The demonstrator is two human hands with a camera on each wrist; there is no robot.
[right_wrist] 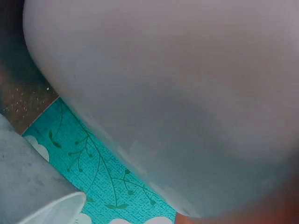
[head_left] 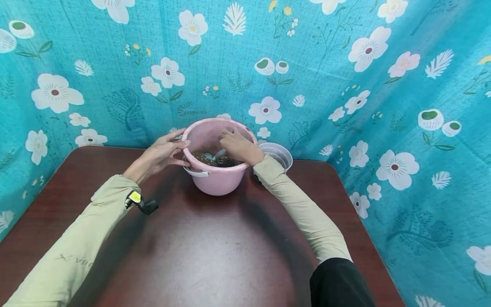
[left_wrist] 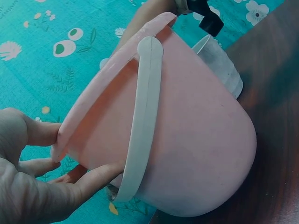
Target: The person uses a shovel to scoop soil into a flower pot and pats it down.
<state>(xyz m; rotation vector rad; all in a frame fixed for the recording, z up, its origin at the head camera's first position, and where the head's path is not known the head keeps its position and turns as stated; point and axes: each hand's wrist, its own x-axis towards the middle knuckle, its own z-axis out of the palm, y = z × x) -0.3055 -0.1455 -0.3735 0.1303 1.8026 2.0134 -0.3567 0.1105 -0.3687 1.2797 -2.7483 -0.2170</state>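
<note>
A pink bucket (head_left: 220, 183) with a white handle (left_wrist: 145, 112) stands near the far edge of the table. My left hand (head_left: 163, 153) grips its rim at the left; in the left wrist view the thumb touches the bucket's side near the handle. Inside lies a dark, crumbly, soil-like mix (head_left: 235, 163). My right hand (head_left: 239, 146) reaches over the rim from the right and holds a blue-grey hand tool (head_left: 220, 154), whose rounded end sits in the mix. Part of that grasp is hidden. The right wrist view shows mostly the bucket's outer wall (right_wrist: 154, 93).
A grey-white round container (head_left: 279, 150) stands just right of the bucket, partly behind my right forearm. Behind the brown table (head_left: 199, 256) hangs a turquoise flowered curtain (head_left: 230, 55), close to the bucket. Light specks dot the tabletop in the right wrist view.
</note>
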